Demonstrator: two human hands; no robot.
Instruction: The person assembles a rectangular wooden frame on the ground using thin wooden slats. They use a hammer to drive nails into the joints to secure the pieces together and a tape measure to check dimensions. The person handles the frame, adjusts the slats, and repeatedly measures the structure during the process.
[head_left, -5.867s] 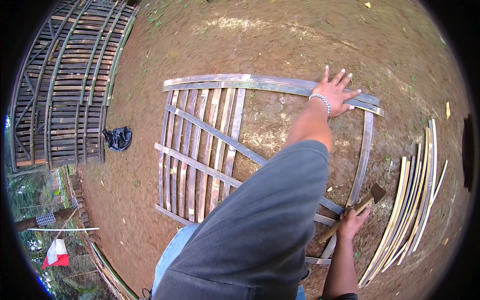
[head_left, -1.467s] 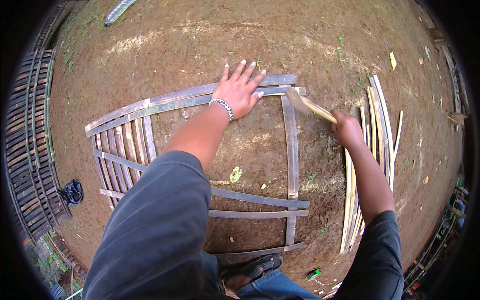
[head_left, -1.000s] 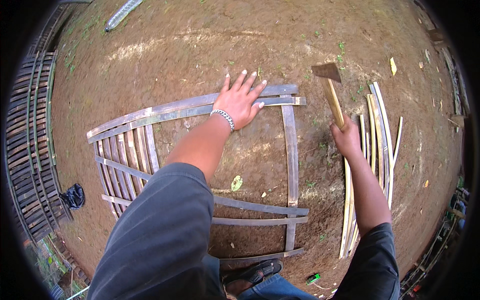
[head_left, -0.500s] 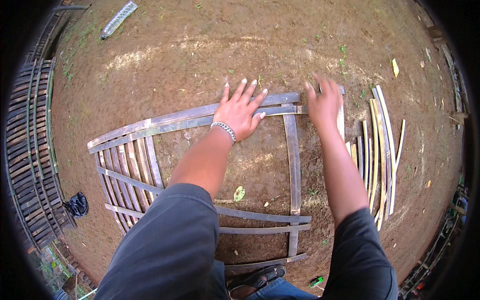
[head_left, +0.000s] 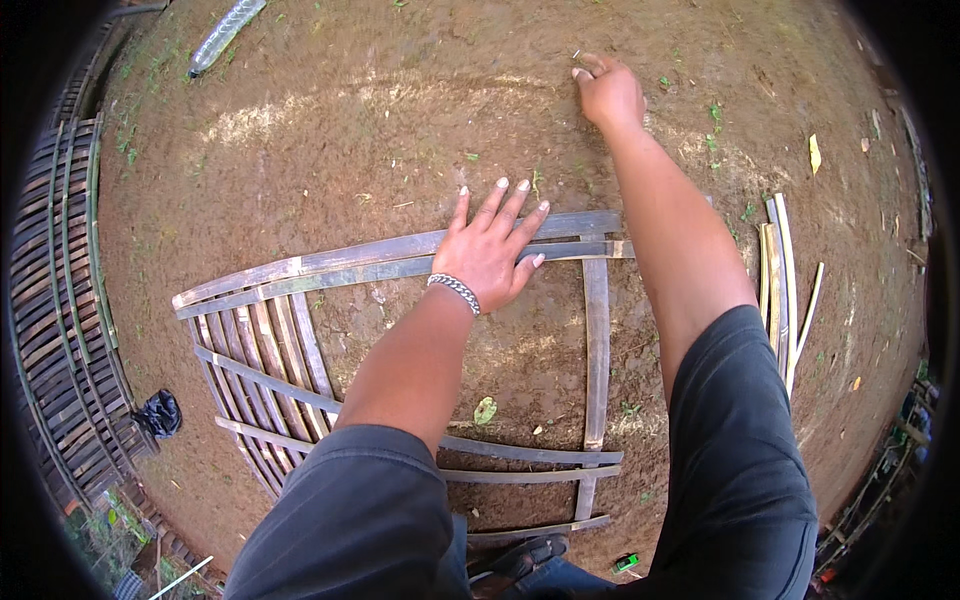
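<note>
While left hand point(head_left: 487, 252) lies flat across long upper slats point(head_left: 375, 250) of wooden frame point(head_left: 530, 477), fingers spread, gripping nothing, right hand point(head_left: 612, 97) reaches past frame's far edge over dirt ground point(head_left: 450, 120), fingers half curled toward thumb; whether anything is pinched there, cannot tell. Frame lies on ground before person, close-set crosspieces point(head_left: 312, 340) at left, single crosspiece point(head_left: 596, 370) at right. Loose pale strips point(head_left: 783, 280) right of frame; clear bottle point(head_left: 227, 38) far left.

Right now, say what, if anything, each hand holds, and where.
The left hand lies spread on the bamboo slats, gripping nothing; whether the right hand pinches anything cannot be told.
</note>
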